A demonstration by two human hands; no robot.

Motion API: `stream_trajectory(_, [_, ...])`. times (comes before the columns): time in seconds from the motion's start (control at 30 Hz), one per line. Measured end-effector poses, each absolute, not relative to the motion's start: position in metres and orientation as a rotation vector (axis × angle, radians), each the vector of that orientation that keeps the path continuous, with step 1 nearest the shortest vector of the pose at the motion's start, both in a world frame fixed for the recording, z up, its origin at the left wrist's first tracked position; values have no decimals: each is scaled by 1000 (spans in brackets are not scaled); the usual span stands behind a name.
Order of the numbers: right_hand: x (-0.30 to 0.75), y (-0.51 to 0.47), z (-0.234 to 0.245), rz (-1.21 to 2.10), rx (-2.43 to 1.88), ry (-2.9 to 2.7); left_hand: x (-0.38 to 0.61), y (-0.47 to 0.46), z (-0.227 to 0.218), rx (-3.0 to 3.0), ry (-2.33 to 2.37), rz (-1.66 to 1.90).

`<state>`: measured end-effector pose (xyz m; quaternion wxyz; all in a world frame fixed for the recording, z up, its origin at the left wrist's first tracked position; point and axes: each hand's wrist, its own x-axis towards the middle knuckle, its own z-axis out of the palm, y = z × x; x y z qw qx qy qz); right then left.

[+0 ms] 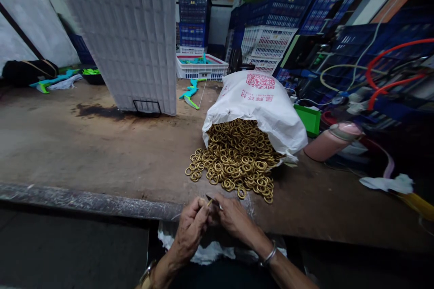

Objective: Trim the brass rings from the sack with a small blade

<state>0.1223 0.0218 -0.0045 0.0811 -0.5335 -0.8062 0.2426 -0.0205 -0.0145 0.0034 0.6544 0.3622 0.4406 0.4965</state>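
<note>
At the table's front edge, my left hand (194, 225) pinches a gold-coloured ring (209, 202), mostly covered by the fingers. My right hand (234, 217) is closed around a small knife (212, 199); only its dark pointed blade shows, touching or very near the ring. Just beyond both hands, a heap of gold-coloured rings (233, 167) spills over the tabletop. They come from the mouth of a white woven sack (257, 99) with red print, which lies on its side.
A tall white ribbed panel (135, 40) stands on the wooden table (84, 153) at left. Behind are a toy bow (191, 92), a white basket (201, 71) and stacked blue crates (194, 18). A pink bottle (334, 140) leans at right, near red hoses (373, 72).
</note>
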Motion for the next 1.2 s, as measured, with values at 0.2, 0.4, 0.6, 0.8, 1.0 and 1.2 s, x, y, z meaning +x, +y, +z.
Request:
stream_trajectory(0.2, [109, 40, -16, 556, -1742, -2248, -29, -12, 7, 449, 896, 1129])
stream_trajectory(0.4, [77, 69, -17, 523, -1640, -2243, -46, -8, 1, 310, 879, 1206])
stream_trajectory(0.6, [58, 82, -15, 335, -1760, -2432, -56, -7, -4, 268, 806, 1240])
stream_trajectory(0.8, [66, 86, -15, 427, -1738, -2361, -62, 0, -8, 100, 695, 1192])
stream_trajectory(1.0, [95, 78, -12, 1002, -1491, -1902, -50, 10, -5, 250, 863, 1246])
stream_trajectory(1.2, [111, 53, 4, 1682, -1448, -1199, -30, 14, -13, 854, 1195, 1328])
